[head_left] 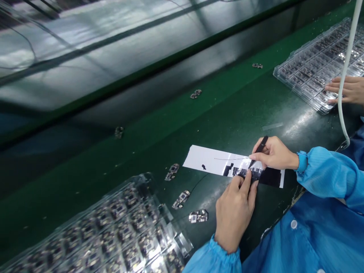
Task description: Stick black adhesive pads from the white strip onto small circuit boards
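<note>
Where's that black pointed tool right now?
In the head view, the black pointed tool is right of centre, held in the person's right hand, its tip pointing down at the white strip just beyond the left hand.

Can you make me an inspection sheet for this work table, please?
Surface: green tabletop, shiny in places.
Job's things: white strip with black patches; black pointed tool.
Clutter: six loose circuit boards; near tray, filled.
Grips: left grip has fingertips at the black patches; right grip holds the tool.
Cables: white cable at right; thin dark line over the strip, perhaps wire.
Surroundings: another person's hand at the far tray.
</note>
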`<action>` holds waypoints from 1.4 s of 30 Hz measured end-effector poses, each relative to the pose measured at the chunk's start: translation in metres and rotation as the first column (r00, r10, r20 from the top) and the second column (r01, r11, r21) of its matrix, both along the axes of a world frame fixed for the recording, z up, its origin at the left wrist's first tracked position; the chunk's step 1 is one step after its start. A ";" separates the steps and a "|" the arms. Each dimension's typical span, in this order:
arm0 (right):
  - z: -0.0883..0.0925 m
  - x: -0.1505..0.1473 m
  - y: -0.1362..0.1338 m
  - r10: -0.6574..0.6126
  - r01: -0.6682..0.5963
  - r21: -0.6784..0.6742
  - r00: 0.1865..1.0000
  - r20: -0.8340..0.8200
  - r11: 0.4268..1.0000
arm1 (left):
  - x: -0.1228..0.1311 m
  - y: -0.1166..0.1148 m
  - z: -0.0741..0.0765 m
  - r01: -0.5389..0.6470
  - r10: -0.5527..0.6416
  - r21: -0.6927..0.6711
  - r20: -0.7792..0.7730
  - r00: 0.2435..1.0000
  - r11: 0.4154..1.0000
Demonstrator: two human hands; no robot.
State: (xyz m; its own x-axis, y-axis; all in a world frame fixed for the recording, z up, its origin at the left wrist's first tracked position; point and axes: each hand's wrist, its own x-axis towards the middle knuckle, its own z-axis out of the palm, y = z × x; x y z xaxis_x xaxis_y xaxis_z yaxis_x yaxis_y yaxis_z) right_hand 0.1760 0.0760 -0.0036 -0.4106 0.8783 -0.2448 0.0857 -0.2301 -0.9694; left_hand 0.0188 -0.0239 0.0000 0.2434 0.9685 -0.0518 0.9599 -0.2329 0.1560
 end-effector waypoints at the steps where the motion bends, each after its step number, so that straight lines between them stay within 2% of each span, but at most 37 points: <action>1: 0.000 0.000 0.000 0.001 -0.001 0.011 1.000 0.003 1.000 | 0.000 0.000 0.000 0.002 -0.002 0.001 0.001 1.000 1.000; 11: 0.001 0.001 0.002 0.002 -0.003 -0.056 1.000 -0.028 0.998 | -0.001 0.000 0.000 -0.006 0.006 0.015 0.034 0.999 1.000; 18: 0.005 0.000 0.001 -0.063 0.060 -0.090 0.997 -0.034 0.994 | 0.002 -0.001 -0.007 -0.032 0.027 0.047 0.107 0.994 0.998; 20: 0.010 0.003 0.005 -0.094 0.088 -0.091 0.994 -0.060 0.992 | 0.000 -0.003 -0.002 -0.048 0.043 0.022 0.182 0.982 0.999; 23: 0.021 0.010 0.017 -0.157 0.152 -0.054 0.981 -0.112 0.987 | -0.014 0.001 0.019 -0.037 0.055 -0.061 0.324 0.945 0.997; 26: 0.030 0.018 0.031 -0.210 0.212 -0.002 0.966 -0.150 0.977 | -0.041 0.035 0.045 -0.091 0.088 -0.008 0.351 0.932 0.996; 29: 0.031 0.022 0.040 -0.217 0.220 -0.003 0.958 -0.185 0.975 | -0.077 0.103 0.056 -0.259 0.227 0.065 0.312 0.923 0.964; 31: 0.029 0.023 0.044 -0.219 0.217 -0.036 0.953 -0.208 0.976 | -0.101 0.157 0.051 -0.409 0.395 -0.030 0.332 0.857 0.912; 33: 0.026 0.022 0.047 -0.222 0.212 -0.069 0.949 -0.225 0.975 | -0.119 0.206 0.040 -0.453 0.449 -0.065 0.314 0.836 0.889; 35: 0.023 0.021 0.049 -0.234 0.217 -0.092 0.940 -0.248 0.972 | -0.131 0.242 0.027 -0.488 0.483 -0.064 0.298 0.823 0.871; 38: 0.022 0.018 0.053 -0.246 0.218 -0.123 0.921 -0.301 0.968 | -0.142 0.269 0.013 -0.523 0.515 -0.045 0.272 0.813 0.851; 42: 0.024 0.015 0.054 -0.236 0.185 -0.164 0.891 -0.388 0.969 | -0.155 0.274 0.008 -0.558 0.541 -0.016 0.266 0.798 0.830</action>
State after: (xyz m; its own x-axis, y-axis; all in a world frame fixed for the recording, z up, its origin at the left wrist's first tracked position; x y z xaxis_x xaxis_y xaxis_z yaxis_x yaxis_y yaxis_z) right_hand 0.1912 0.1296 0.0208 -0.3045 0.9298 -0.2069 -0.3682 -0.3152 -0.8747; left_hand -0.1364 0.2506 0.0081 -0.3344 0.9424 -0.0006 0.8597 0.3053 0.4095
